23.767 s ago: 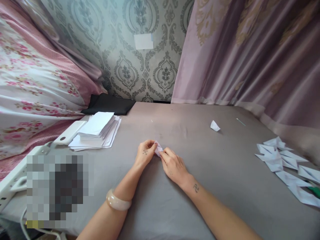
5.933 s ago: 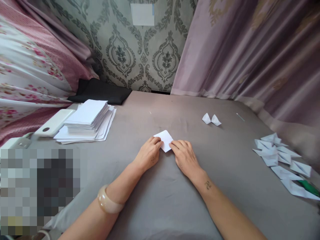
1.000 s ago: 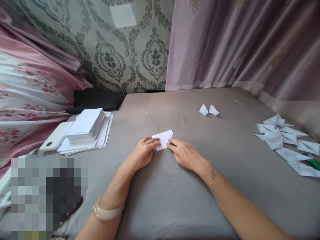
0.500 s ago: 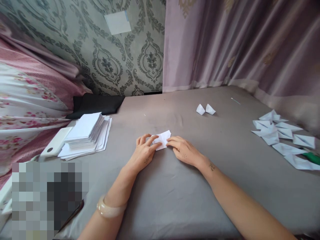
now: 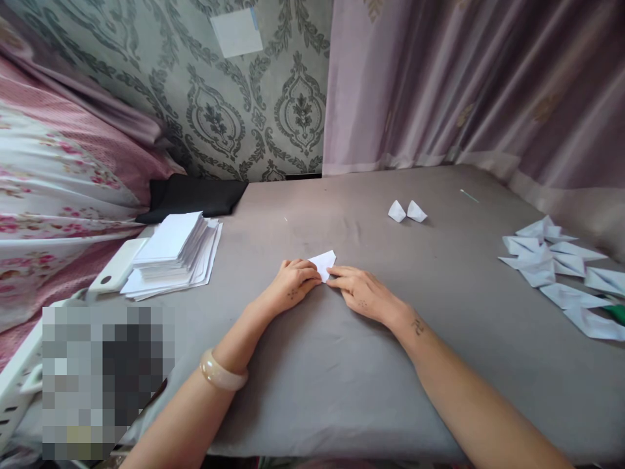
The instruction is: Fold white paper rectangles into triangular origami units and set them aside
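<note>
A small folded sheet of white paper [image 5: 324, 262] lies on the grey cloth between my hands, its pointed corner facing away from me. My left hand [image 5: 294, 281] is closed over the paper's left side, thumb and fingers pinched together at its lower edge. At the paper's lower right, the fingertips and thumb of my right hand [image 5: 359, 291] press together on the edge. Part of the paper is hidden under the left fingers.
Left, a stack of white paper [image 5: 168, 251] lies by a white board [image 5: 114, 267] and a black item [image 5: 195, 195]. Two folded paper pieces [image 5: 397, 212] stand far right of centre. Several folded paper shapes [image 5: 569, 296] spread along the right. A blurred patch covers the lower left.
My left fingers, spread over the paper before, have closed at its lower edge. The paper now shows a narrower, more pointed shape. My right hand stays at its right side.
</note>
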`<state>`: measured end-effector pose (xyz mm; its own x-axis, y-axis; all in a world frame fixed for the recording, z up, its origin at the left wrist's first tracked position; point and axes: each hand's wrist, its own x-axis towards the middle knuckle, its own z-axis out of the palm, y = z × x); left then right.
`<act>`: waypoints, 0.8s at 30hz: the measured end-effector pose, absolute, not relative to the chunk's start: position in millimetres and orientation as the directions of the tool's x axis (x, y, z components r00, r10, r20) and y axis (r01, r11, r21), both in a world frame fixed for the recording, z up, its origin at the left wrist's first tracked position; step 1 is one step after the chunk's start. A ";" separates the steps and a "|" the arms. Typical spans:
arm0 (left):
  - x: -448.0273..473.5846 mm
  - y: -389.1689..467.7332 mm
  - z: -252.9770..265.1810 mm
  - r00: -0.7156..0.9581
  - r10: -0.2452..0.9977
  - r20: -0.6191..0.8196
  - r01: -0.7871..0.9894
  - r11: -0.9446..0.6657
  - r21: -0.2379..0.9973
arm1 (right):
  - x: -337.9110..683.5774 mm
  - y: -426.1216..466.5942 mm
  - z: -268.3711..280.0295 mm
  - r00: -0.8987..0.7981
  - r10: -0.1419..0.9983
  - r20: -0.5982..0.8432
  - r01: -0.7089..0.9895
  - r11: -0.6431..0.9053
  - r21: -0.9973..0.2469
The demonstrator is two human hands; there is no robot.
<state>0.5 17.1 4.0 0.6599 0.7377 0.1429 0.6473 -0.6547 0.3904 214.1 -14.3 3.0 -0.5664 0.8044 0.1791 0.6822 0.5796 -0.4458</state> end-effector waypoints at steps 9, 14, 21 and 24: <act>9.4 31.5 7.7 0.581 0.812 0.052 0.690 -0.525 0.498 | 217.0 -13.3 8.8 -0.588 0.788 0.183 0.646 0.594 -0.480; 8.8 33.6 6.7 0.571 0.819 0.052 0.670 -0.502 0.547 | 217.8 -12.9 10.7 -0.587 0.792 0.167 0.643 0.581 -0.498; 10.6 38.0 12.1 0.607 0.795 0.027 0.649 -0.514 0.561 | 217.0 -12.2 8.5 -0.583 0.795 0.168 0.655 0.583 -0.480; 12.6 40.0 14.2 0.604 0.797 -0.007 0.670 -0.504 0.545 | 216.2 -12.8 9.2 -0.581 0.797 0.166 0.663 0.581 -0.471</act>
<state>12.6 40.0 14.2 0.6044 0.7967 -0.0065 0.6699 -0.5037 0.5454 216.2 -12.8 9.2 -0.5806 0.7972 0.1657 0.6634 0.5811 -0.4713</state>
